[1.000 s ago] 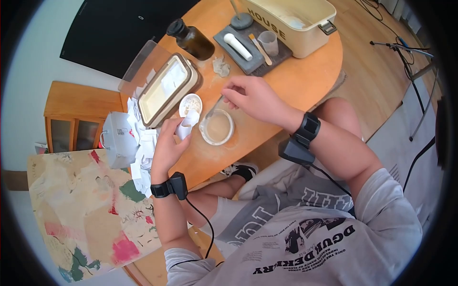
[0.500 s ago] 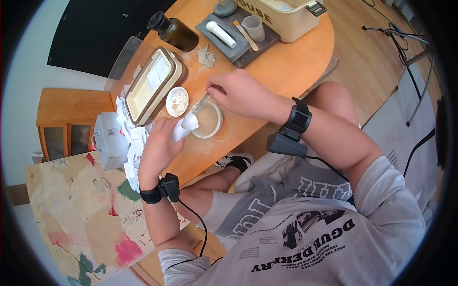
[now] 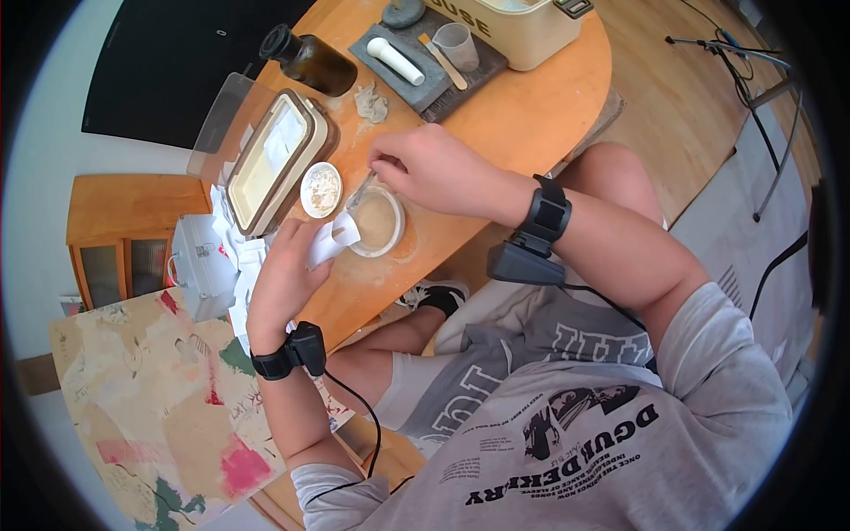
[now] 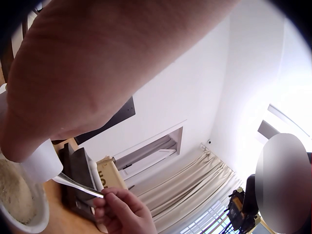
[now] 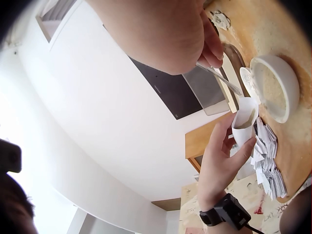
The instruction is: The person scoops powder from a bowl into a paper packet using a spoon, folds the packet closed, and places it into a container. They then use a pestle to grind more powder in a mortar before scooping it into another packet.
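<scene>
The left hand (image 3: 288,270) grips a small, white, rolled paper packet (image 3: 332,243) between thumb and fingers, its open mouth showing tan powder (image 5: 247,120) inside. The right hand (image 3: 438,168) is closed in a pinch on a thin, silvery metal spoon (image 5: 222,79), whose far end reaches down to the packet's mouth. Just beside the packet, below the right hand's fingertips, sits a round white bowl (image 5: 293,87) of beige powder (image 3: 376,221). A small, shallow white dish (image 3: 305,189) with pale, flaky residue lies just beyond the left hand, and past it stands a cream rectangular box (image 3: 251,190) with a brown rim. White folded paper slips (image 5: 268,168) are heaped on the left hand's outer side. A crumpled greyish cloth (image 3: 371,103) and a dark brown glass bottle (image 3: 326,67) are farther out, beyond both hands.
</scene>
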Motion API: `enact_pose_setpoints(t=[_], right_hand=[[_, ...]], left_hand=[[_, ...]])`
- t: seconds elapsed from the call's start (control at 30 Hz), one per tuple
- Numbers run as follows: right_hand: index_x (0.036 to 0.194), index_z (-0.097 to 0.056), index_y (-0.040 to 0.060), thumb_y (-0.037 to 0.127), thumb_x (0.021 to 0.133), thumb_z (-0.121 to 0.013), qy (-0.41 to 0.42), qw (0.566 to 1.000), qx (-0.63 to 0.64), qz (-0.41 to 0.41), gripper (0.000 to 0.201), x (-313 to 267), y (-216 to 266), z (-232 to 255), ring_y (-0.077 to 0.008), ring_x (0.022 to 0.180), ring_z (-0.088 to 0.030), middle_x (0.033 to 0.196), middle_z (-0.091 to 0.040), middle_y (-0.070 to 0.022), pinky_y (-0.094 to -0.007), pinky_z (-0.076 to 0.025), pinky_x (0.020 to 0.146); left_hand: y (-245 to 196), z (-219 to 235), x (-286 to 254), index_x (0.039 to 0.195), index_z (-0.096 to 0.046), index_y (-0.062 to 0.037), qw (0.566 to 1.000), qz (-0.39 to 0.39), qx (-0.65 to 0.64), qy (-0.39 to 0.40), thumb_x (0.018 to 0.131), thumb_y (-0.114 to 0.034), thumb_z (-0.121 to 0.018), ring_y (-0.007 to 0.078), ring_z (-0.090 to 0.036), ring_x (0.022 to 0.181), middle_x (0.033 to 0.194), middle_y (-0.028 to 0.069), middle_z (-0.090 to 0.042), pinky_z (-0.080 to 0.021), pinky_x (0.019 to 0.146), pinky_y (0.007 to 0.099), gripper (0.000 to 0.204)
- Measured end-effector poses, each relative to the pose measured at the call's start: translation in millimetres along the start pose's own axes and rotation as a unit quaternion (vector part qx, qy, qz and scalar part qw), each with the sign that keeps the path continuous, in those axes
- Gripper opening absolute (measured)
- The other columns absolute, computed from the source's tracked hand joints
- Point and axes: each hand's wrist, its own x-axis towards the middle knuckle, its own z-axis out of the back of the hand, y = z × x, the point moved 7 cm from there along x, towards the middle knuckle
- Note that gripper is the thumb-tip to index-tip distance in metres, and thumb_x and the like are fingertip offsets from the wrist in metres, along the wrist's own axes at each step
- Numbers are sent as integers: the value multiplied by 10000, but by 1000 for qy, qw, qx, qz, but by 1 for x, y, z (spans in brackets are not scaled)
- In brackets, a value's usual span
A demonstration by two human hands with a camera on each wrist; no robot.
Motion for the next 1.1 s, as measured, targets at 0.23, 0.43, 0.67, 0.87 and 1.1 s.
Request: enact_pose_setpoints(t=[0.23, 0.43, 0.67, 0.87, 1.1], right_hand=[[944, -652, 1, 125, 909, -587, 3, 1000, 7, -6, 144, 1, 0, 0, -354, 723, -674, 760, -683, -171, -422, -533, 673], [942, -653, 4, 122, 910, -590, -2, 1000, 9, 1, 138, 0, 0, -1, -347, 717, -678, 747, -686, -160, -417, -535, 675], [938, -658, 8, 127, 911, -594, -5, 1000, 6, 1, 137, 1, 0, 0, -351, 717, -675, 741, -683, -158, -418, -535, 673], [936, -660, 5, 129, 913, -590, -3, 1000, 6, -3, 144, 1, -1, -1, -350, 706, -672, 731, -678, -157, -418, -532, 665], [940, -663, 3, 130, 915, -588, 0, 1000, 8, -3, 150, 1, 0, 0, -352, 703, -670, 725, -673, -160, -420, -531, 664]], left_hand=[[2, -1, 1, 1205, -606, -2, 1000, 2, 8, 4, 785, -19, -733, 346, -613, 976, 1066, 156, -590, -498, 864, 381, 440], [2, -1, 1, 1194, -613, 1, 1000, -4, 11, 9, 779, -15, -734, 349, -616, 973, 1070, 157, -599, -497, 869, 381, 433], [3, -3, 1, 1193, -617, -1, 1000, 1, 14, 19, 776, -10, -734, 349, -618, 969, 1062, 158, -602, -498, 867, 382, 433], [3, -4, 2, 1190, -619, 0, 1000, -17, 12, 11, 777, -11, -732, 348, -618, 964, 1061, 160, -603, -499, 861, 384, 428], [4, -5, 2, 1188, -622, -6, 1000, -16, 19, 7, 777, -14, -736, 347, -615, 950, 1043, 154, -599, -498, 842, 388, 426]])
